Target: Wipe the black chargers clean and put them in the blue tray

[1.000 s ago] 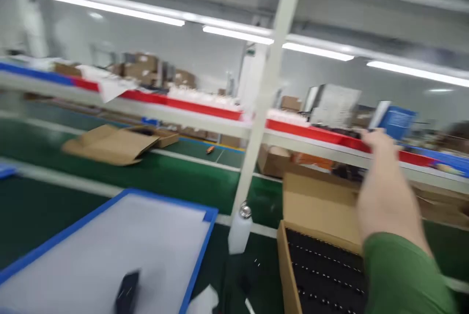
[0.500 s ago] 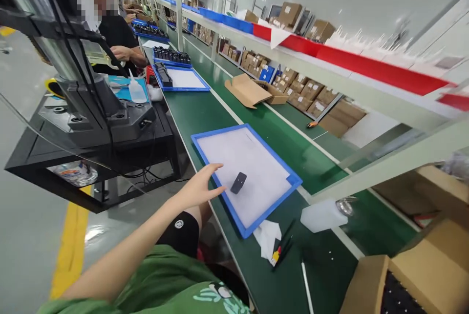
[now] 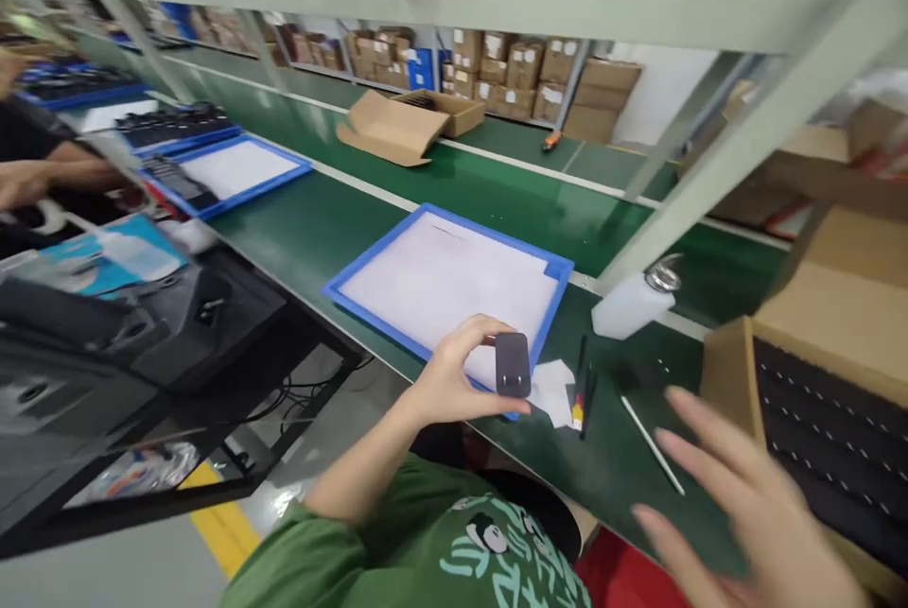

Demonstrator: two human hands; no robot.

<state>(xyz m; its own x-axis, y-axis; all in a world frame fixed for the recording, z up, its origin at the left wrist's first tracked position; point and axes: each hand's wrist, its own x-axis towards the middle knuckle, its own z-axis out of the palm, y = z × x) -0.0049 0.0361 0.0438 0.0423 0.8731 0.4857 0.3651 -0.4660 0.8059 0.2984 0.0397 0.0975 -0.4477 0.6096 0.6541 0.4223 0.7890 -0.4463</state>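
Observation:
My left hand (image 3: 448, 379) grips a small black plug-in charger (image 3: 512, 364) between thumb and fingers, its two metal prongs facing me. It is held up over the near right edge of a blue-rimmed tray (image 3: 383, 245) with a white lining. At the lower right, my right hand (image 3: 756, 518) is slightly blurred, its fingers spread with nothing in them. Close by it stands an open cardboard box (image 3: 730, 381) with rows of black chargers (image 3: 829, 428). A thin white stick (image 3: 653, 445) lies on the green bench left of that hand.
A white bottle (image 3: 628, 307) with a metal top lies tilted beside a shelf post. White tissue (image 3: 553, 392) and a yellow-and-red tipped tool (image 3: 578, 411) lie right of the tray. Further back are an opened carton (image 3: 397, 128) and another blue tray (image 3: 245, 164). A co-worker's hand (image 3: 25, 182) shows at left.
The charger that lay on the tray is now in my left hand, lifted and moved right. My right hand has come into view. The camera has turned to the right.

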